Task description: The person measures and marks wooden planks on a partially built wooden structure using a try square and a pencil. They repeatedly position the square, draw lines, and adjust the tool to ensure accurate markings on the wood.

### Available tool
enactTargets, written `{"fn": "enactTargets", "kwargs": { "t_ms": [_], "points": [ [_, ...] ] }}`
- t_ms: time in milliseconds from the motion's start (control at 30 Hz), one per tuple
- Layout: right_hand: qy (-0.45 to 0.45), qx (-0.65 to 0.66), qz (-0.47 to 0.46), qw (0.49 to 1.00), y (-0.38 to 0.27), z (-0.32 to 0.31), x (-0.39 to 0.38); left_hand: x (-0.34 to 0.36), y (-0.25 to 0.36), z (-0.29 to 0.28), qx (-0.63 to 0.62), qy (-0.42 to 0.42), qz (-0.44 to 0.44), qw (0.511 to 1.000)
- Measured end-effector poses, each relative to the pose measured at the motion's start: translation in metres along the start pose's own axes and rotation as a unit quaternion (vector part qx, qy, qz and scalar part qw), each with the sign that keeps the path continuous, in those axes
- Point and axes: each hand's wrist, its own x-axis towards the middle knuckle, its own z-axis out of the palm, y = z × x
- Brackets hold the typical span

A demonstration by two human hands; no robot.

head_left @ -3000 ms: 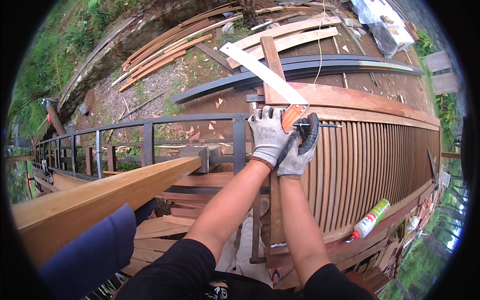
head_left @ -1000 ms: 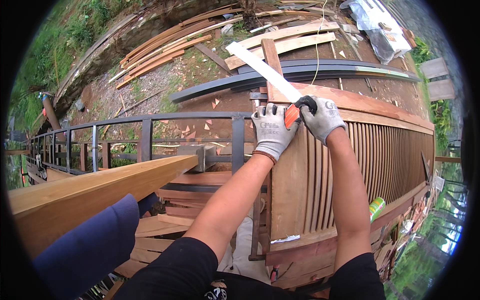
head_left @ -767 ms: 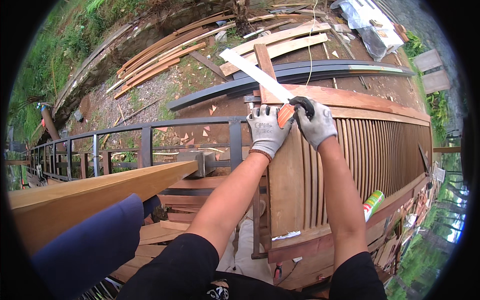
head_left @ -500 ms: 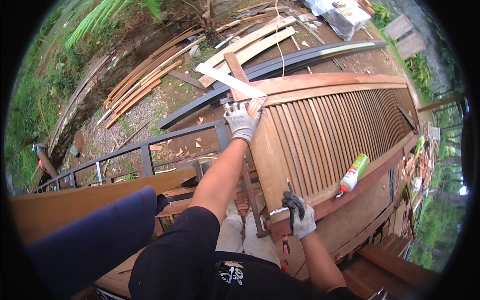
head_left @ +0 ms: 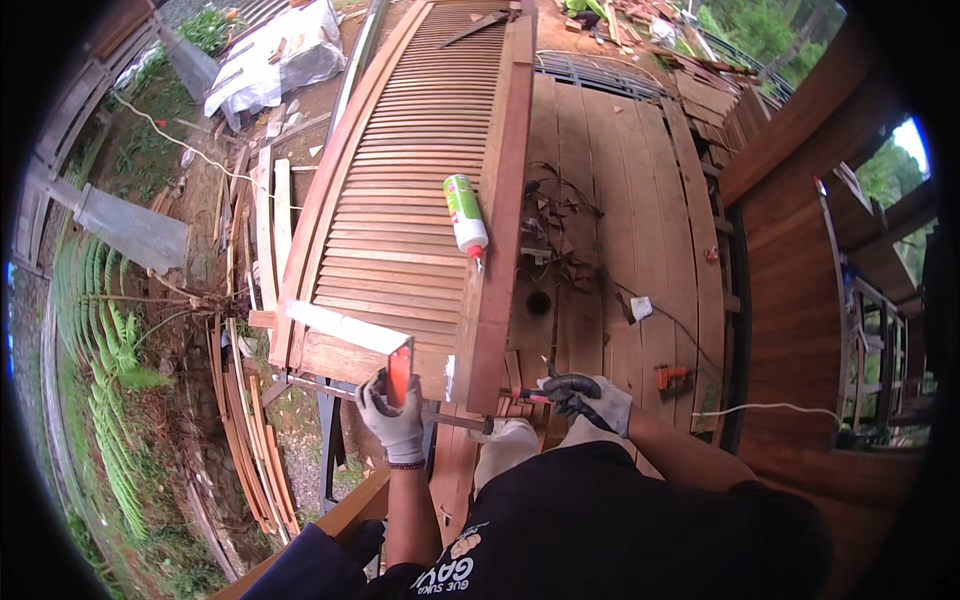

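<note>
My left hand (head_left: 392, 418), in a grey glove, grips the orange-faced stock of a try square (head_left: 399, 374). The square's pale blade (head_left: 345, 326) lies across the near end of a louvered wooden shutter panel (head_left: 400, 210). To the right of the panel, my gloved right hand (head_left: 592, 402) is closed with curled fingers around a pencil, whose thin tip (head_left: 546, 366) pokes out. Close to those fingers is a red-and-black handle (head_left: 528, 395), seemingly of a clamp at the panel's near edge. A white-and-green glue bottle (head_left: 465, 218) lies on the slats, its red cap toward me.
A plank deck (head_left: 620, 230) extends at right, with dark wires, a white scrap (head_left: 640, 308) and an orange tool (head_left: 672, 379). Timber strips (head_left: 245, 430) and ferns are at left. A plastic-covered stack (head_left: 280, 58) stands far left. A dark blade-like piece (head_left: 472, 30) rests on the panel's far end.
My view has turned to the right, so the panel now runs away from me. My right hand has left the panel's face for its right side. The left still holds the square.
</note>
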Motion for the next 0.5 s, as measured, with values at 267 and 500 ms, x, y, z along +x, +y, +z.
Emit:
{"fn": "enactTargets", "kwargs": {
  "t_ms": [267,500],
  "points": [
    [-0.07,0.185,0.042,0.979,-0.02,-0.083,-0.071,-0.098,0.175,0.084,0.064,-0.441,0.316,0.837],
    [0.222,0.203,0.017,0.953,0.126,-0.232,-0.206,-0.133,0.325,0.116,-0.057,-0.407,0.234,0.881]
  ]
}}
